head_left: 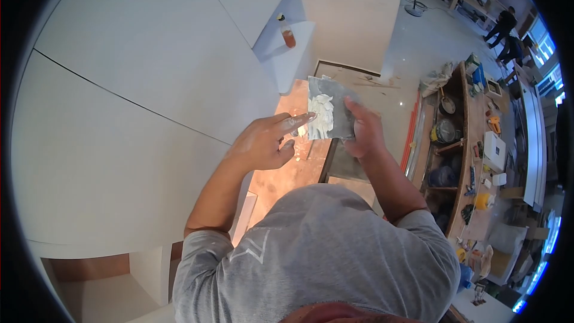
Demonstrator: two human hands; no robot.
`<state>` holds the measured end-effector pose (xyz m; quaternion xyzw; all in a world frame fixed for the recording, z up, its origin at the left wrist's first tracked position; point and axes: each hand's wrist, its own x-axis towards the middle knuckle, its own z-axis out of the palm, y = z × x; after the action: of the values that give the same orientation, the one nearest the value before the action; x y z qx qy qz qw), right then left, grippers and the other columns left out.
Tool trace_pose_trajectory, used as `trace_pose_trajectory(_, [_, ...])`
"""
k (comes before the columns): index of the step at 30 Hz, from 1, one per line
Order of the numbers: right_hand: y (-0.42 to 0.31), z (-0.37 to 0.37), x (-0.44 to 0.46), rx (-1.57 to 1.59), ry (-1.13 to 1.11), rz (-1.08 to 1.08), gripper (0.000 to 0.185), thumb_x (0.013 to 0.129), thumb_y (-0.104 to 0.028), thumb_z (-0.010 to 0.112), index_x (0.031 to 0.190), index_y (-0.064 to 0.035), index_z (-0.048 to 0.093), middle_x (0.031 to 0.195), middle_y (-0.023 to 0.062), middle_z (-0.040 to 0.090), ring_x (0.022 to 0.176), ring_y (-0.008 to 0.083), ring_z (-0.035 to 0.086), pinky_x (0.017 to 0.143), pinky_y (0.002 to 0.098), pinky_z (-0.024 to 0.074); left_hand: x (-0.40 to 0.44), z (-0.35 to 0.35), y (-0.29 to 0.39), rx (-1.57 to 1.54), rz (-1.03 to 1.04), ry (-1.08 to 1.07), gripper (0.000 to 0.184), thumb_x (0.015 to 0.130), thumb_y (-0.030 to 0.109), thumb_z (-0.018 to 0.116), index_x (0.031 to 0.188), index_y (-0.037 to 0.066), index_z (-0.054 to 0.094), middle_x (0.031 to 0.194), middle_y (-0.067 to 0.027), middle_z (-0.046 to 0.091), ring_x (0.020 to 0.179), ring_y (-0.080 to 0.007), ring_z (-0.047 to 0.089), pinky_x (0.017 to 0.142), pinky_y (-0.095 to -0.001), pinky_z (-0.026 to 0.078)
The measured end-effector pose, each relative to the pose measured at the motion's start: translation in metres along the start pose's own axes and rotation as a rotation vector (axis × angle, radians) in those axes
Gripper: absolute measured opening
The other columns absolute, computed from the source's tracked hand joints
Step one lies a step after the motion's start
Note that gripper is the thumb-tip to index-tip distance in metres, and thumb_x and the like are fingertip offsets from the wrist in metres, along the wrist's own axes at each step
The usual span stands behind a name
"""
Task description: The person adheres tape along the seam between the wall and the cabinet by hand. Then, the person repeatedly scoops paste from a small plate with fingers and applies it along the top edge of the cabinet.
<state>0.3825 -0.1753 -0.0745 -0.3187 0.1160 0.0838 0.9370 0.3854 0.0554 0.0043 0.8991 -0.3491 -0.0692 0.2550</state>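
Observation:
A thin grey rectangular plate [344, 121] is gripped along its right side by my right hand [366, 130], with the thumb on top. A mound of thick white paste [323, 113] lies on the left half of the plate. My left hand [266, 143] has its index finger stretched out, its tip at the edge of the paste. White smears cover that finger. The thumb is held apart below it and the other fingers are partly curled; nothing is visible held in this hand.
White panels [137, 84] rise close on my left, with a bottle of amber liquid [287, 33] on a corner shelf [299, 51]. A wooden workbench [478, 222] cluttered with tools stands on the right. Several people work at the far upper right, near a stand fan [414, 0].

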Motion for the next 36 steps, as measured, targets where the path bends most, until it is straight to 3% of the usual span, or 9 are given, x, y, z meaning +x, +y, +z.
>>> trace_pose_trajectory(12, [0.013, -0.008, 0.007, 0.000, 0.045, -0.103, 0.031, 0.097, -0.022, 0.059, 0.120, -0.0016, 0.057, 0.111, 0.0074, 0.064, 0.102, 0.0189, 0.063, 0.088, 0.0346, 0.0517, -0.007, 0.011, -0.004, -0.202, -0.008, -0.164, 0.062, 0.068, 0.003, 0.060, 0.129, 0.011, 0.061, 0.087, -0.0098, 0.066, 0.059, -0.0239, 0.058, 0.061, -0.0324, 0.050])
trace_pose_trajectory(18, [0.022, -0.030, 0.029, -0.060, 0.046, -0.141, 0.044, 0.096, -0.023, 0.058, 0.132, 0.0022, 0.052, 0.125, 0.0115, 0.061, 0.114, 0.0238, 0.059, 0.101, 0.0378, 0.0457, -0.019, -0.033, 0.014, -0.403, 0.106, -0.053, 0.062, 0.076, 0.002, 0.063, 0.137, 0.005, 0.052, 0.090, -0.0039, 0.066, 0.064, -0.0111, 0.057, 0.061, -0.0274, 0.048])
trace_pose_trajectory(22, [0.033, -0.051, 0.028, 0.059, -0.099, -0.104, 0.042, 0.096, -0.023, 0.056, 0.131, 0.0007, 0.052, 0.125, 0.0115, 0.061, 0.114, 0.0269, 0.060, 0.099, 0.0415, 0.0473, -0.041, -0.179, 0.043, -0.040, 0.181, 0.609, 0.063, 0.084, 0.006, 0.064, 0.141, 0.000, 0.039, 0.100, -0.0074, 0.064, 0.078, -0.0121, 0.061, 0.068, -0.0267, 0.052])
trace_pose_trajectory(24, [0.036, -0.065, 0.028, 0.029, -0.066, -0.078, 0.042, 0.096, -0.023, 0.056, 0.131, 0.0003, 0.052, 0.125, 0.0115, 0.061, 0.114, 0.0276, 0.060, 0.098, 0.0425, 0.0479, -0.046, -0.275, 0.066, 0.139, 0.143, 0.946, 0.065, 0.086, 0.004, 0.062, 0.144, -0.001, 0.032, 0.095, -0.0127, 0.065, 0.075, -0.0169, 0.063, 0.068, -0.0328, 0.057])
trace_pose_trajectory(25, [0.036, -0.068, 0.028, 0.018, -0.039, -0.068, 0.042, 0.096, -0.023, 0.056, 0.131, 0.0001, 0.052, 0.125, 0.0115, 0.061, 0.114, 0.0279, 0.060, 0.097, 0.0431, 0.0483, -0.042, -0.312, 0.088, 0.097, 0.194, 1.182, 0.065, 0.081, 0.013, 0.066, 0.138, -0.002, 0.041, 0.077, -0.0066, 0.066, 0.064, -0.0151, 0.066, 0.059, -0.0281, 0.052])
trace_pose_trajectory(26, [0.035, -0.068, 0.027, 0.019, -0.036, -0.066, 0.042, 0.096, -0.024, 0.056, 0.131, 0.0002, 0.052, 0.125, 0.0115, 0.061, 0.114, 0.0282, 0.060, 0.097, 0.0435, 0.0486, -0.047, -0.353, 0.103, 0.150, 0.087, 1.221, 0.073, 0.087, 0.005, 0.063, 0.149, 0.005, 0.027, 0.101, -0.0141, 0.067, 0.074, -0.0183, 0.063, 0.071, -0.0337, 0.059])
trace_pose_trajectory(28, [0.030, -0.071, 0.024, 0.021, -0.010, -0.054, 0.043, 0.096, -0.024, 0.055, 0.131, 0.0004, 0.051, 0.126, 0.0116, 0.061, 0.114, 0.0287, 0.060, 0.096, 0.0443, 0.0492, -0.047, -0.404, 0.124, 0.041, 0.064, 1.394, 0.076, 0.083, 0.008, 0.062, 0.149, 0.004, 0.027, 0.111, -0.0219, 0.062, 0.087, -0.0288, 0.064, 0.075, -0.0421, 0.060])
trace_pose_trajectory(31, [0.027, -0.075, 0.024, 0.036, 0.002, -0.065, 0.041, 0.098, -0.025, 0.053, 0.131, 0.0002, 0.052, 0.127, 0.0127, 0.059, 0.114, 0.0278, 0.060, 0.097, 0.0426, 0.0476, -0.045, -0.440, 0.135, 0.038, -0.009, 1.522, 0.078, 0.082, 0.001, 0.060, 0.150, 0.003, 0.021, 0.095, -0.0162, 0.063, 0.068, -0.0204, 0.058, 0.056, -0.0360, 0.059])
trace_pose_trajectory(36, [0.023, -0.095, 0.033, 0.012, 0.047, -0.061, 0.046, 0.096, -0.029, 0.056, 0.133, -0.0012, 0.052, 0.130, 0.0124, 0.058, 0.118, 0.0286, 0.057, 0.097, 0.0424, 0.0466, -0.021, -0.442, 0.143, 0.240, -0.116, 1.651, 0.082, 0.081, 0.010, 0.062, 0.148, -0.003, 0.018, 0.100, -0.0210, 0.065, 0.081, -0.0269, 0.066, 0.062, -0.0396, 0.060])
